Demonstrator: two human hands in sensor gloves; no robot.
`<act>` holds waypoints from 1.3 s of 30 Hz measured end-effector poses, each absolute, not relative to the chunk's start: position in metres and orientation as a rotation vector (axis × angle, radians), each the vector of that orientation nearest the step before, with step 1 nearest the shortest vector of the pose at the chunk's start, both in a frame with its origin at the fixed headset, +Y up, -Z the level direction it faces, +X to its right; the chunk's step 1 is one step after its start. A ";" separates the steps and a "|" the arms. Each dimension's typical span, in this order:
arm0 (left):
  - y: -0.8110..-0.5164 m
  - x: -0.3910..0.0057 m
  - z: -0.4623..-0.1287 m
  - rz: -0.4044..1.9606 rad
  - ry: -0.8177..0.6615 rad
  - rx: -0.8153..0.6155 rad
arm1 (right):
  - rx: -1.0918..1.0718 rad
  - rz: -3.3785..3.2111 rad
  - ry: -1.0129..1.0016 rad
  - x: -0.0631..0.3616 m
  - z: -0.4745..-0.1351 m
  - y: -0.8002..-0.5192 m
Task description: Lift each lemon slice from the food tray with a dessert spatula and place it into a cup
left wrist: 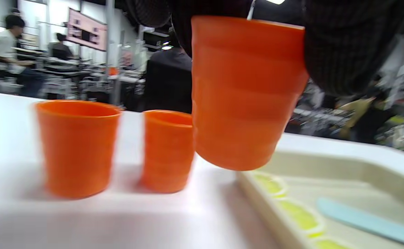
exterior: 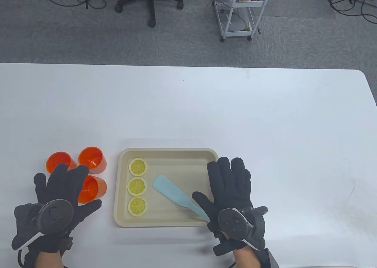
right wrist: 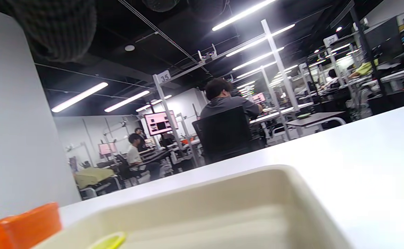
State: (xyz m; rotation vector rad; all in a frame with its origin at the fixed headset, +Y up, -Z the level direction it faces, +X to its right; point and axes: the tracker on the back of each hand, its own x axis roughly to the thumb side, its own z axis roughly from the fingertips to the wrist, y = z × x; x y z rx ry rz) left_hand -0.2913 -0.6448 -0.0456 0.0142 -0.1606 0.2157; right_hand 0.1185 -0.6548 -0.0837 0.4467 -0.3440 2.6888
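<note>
Left hand gripped the orange cup nearest the tray, lifted off the table; right hand lay flat, fingers straight, over the spatula handle at the tray's right edge.

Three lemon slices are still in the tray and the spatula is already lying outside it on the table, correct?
Not quite. The three lemon slices are in the tray, but the table view shows the blue spatula lying inside the tray too, its handle reaching under the right hand.
</note>
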 end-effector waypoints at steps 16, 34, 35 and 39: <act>-0.648 -0.205 -0.036 0.267 -0.566 0.177 | 0.844 2.580 -0.088 0.077 -0.071 -0.667; -0.659 -0.174 -0.038 0.373 -0.644 0.104 | 1.093 2.509 -0.138 0.045 -0.055 -0.672; -0.659 -0.174 -0.038 0.394 -0.644 0.099 | 1.091 2.498 -0.136 0.046 -0.055 -0.672; -0.661 -0.171 -0.039 0.439 -0.623 0.102 | 1.071 2.501 -0.185 0.045 -0.054 -0.673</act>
